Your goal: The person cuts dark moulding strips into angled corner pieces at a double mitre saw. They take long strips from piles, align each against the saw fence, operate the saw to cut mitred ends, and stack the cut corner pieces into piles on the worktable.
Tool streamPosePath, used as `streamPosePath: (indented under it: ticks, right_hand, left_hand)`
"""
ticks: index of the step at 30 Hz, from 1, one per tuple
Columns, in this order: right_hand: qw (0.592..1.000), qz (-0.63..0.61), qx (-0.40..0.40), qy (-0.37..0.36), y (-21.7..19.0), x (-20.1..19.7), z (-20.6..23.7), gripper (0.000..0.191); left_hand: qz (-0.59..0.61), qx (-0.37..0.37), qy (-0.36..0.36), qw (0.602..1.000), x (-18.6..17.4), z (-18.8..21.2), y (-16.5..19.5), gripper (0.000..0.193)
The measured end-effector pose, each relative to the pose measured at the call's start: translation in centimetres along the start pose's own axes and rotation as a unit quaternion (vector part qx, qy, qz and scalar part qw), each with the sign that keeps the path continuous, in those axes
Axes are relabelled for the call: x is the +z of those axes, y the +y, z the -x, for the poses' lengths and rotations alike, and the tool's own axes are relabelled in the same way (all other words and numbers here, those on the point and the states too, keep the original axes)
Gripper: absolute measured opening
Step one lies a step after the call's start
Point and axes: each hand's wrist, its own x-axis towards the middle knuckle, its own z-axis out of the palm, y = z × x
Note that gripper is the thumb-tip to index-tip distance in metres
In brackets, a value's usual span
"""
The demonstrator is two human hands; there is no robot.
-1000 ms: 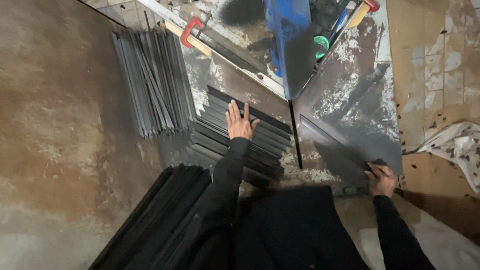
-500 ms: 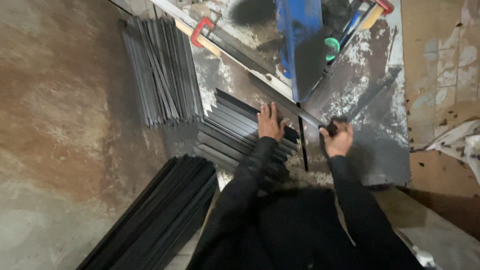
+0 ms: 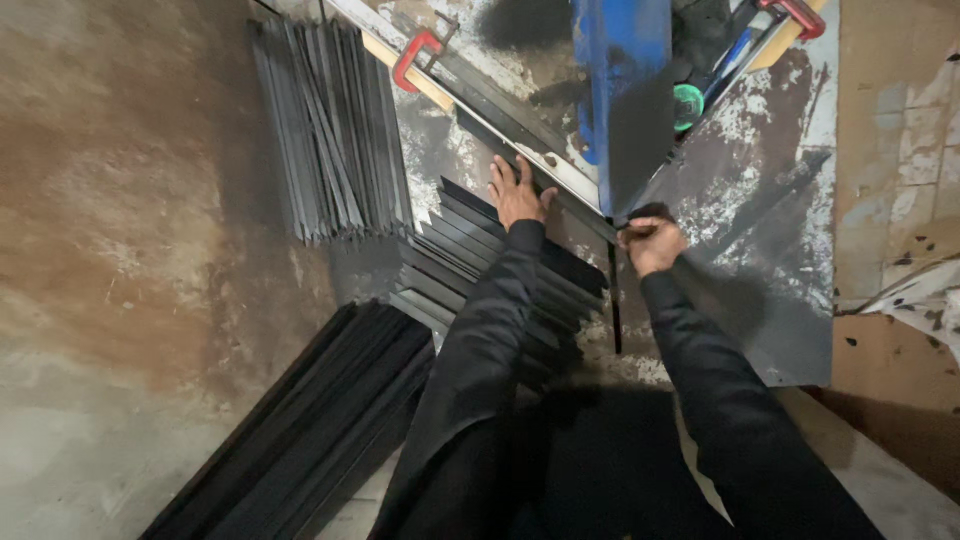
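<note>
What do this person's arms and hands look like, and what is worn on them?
Both arms are covered to the wrist by long, loose, black sleeves with soft folds. The left hand and right hand are bare: no gloves, rings or watch visible.

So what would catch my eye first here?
The blue machine arm at top centre stands out against the grey. Below it, the left hand lies flat on stacked dark strips, while the right hand grips a dark bar's end. A red clamp sits upper left of the hands.
</note>
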Motion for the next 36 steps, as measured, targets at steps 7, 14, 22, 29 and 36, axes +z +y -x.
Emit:
streamPosePath:
  ticks: [7,14,22,29,36]
  right_hand:
    - [0.998,0.023,-0.012,0.065,2.7,-4.0,1.5,0.009]
    - [0.978,0.083,-0.052,0.185,6.3,-18.8,6.4,0.017]
    - [0.941,0.228,-0.114,0.224,5.7,-25.7,6.3,0.024]
    - [0.947,0.146,-0.153,0.24,4.5,-25.2,3.2,0.03]
    - [0.893,0.342,-0.25,0.151,4.7,-20.8,3.8,0.028]
  left_hand:
    - [-0.051,-0.011,-0.022,0.998,0.3,0.0,-0.5,0.107]
    - [-0.072,-0.011,0.0,0.997,1.2,-1.0,-0.6,0.106]
    - [-0.085,-0.017,-0.026,0.996,-0.2,-7.0,0.8,0.11]
    - [-0.11,0.01,-0.053,0.992,-1.9,-9.9,1.8,0.11]
    - [-0.154,0.125,-0.037,0.979,-2.1,-5.2,-1.8,0.091]
